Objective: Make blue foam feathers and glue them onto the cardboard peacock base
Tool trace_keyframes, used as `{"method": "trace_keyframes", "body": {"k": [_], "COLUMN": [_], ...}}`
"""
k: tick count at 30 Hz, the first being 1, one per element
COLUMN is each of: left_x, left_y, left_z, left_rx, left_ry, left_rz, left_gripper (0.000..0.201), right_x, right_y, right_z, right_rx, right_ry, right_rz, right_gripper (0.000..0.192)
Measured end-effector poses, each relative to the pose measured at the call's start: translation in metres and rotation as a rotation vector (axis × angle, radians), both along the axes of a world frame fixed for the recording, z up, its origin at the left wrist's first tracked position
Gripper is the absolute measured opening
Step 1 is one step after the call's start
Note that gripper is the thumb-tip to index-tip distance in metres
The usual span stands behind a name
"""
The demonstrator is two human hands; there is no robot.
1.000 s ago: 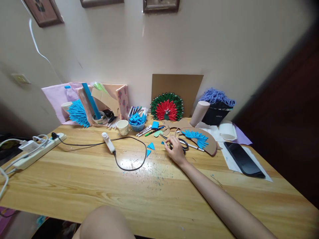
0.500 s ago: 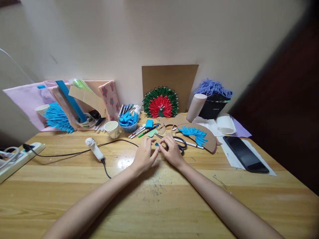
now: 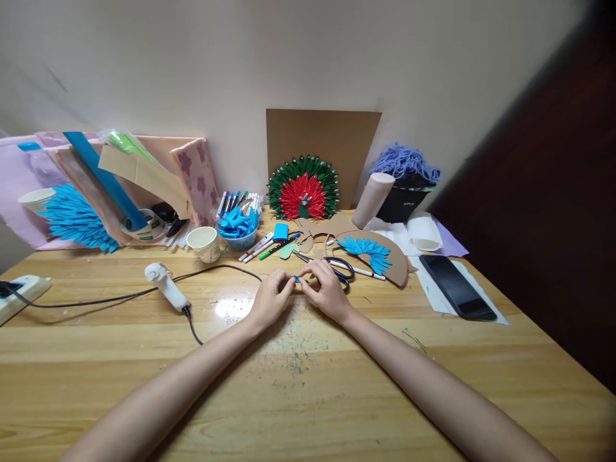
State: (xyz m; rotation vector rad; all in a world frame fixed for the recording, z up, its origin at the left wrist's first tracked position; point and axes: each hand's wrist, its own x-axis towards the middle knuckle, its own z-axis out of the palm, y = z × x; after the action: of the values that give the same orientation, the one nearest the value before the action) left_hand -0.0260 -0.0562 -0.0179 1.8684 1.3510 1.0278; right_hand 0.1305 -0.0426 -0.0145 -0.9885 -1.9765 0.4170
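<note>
A small blue folded piece (image 3: pixel 296 279) is pinched between both hands above the wooden table. My left hand (image 3: pixel 272 296) closes thumb and finger on its left end. From the other side, the fingertips of my right hand (image 3: pixel 327 292) grip it too. Black-handled scissors (image 3: pixel 347 276) lie just behind my right hand, partly covered by it. Close behind the hands rests a pale green paper cutout (image 3: pixel 289 251). A cardboard fan shape (image 3: pixel 397 266) carrying a row of blue petals (image 3: pixel 369 251) lies to the right.
Behind stand a bowl of blue pieces (image 3: pixel 239 230), a paper cup (image 3: pixel 203 244) and a red-green peacock (image 3: pixel 303 192) against cardboard (image 3: pixel 320 131). A corded white glue gun (image 3: pixel 166 286) lies left, a phone (image 3: pixel 457 287) right. Loose scraps dot the table (image 3: pixel 308 410).
My hands have drawn closer together, with both now pinching the blue piece. The whole view has shifted slightly, so the table's things appear farther left and higher.
</note>
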Motion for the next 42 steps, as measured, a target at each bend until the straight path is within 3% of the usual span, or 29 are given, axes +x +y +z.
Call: {"method": "trace_keyframes", "body": {"k": [10, 25, 42], "left_x": [-0.0005, 0.0001, -0.0006], "left_y": [0.0017, 0.0005, 0.0024], "left_z": [-0.0045, -0.0012, 0.0012], "left_rx": [-0.147, -0.111, -0.232], "left_ry": [-0.137, -0.132, -0.336], "left_rz": [-0.051, -0.045, -0.074], "left_gripper": [0.032, 0.029, 0.022], "right_x": [0.0, 0.0016, 0.0004], "right_y": [0.0005, -0.0027, -0.0081], "right_z": [-0.0025, -0.0052, -0.0062], "right_rx": [0.016, -0.006, 0.235], "right_ry": [0.001, 0.001, -0.224], "right_rz": [0.024, 0.005, -0.008], "right_gripper": [0.005, 0.005, 0.015]}}
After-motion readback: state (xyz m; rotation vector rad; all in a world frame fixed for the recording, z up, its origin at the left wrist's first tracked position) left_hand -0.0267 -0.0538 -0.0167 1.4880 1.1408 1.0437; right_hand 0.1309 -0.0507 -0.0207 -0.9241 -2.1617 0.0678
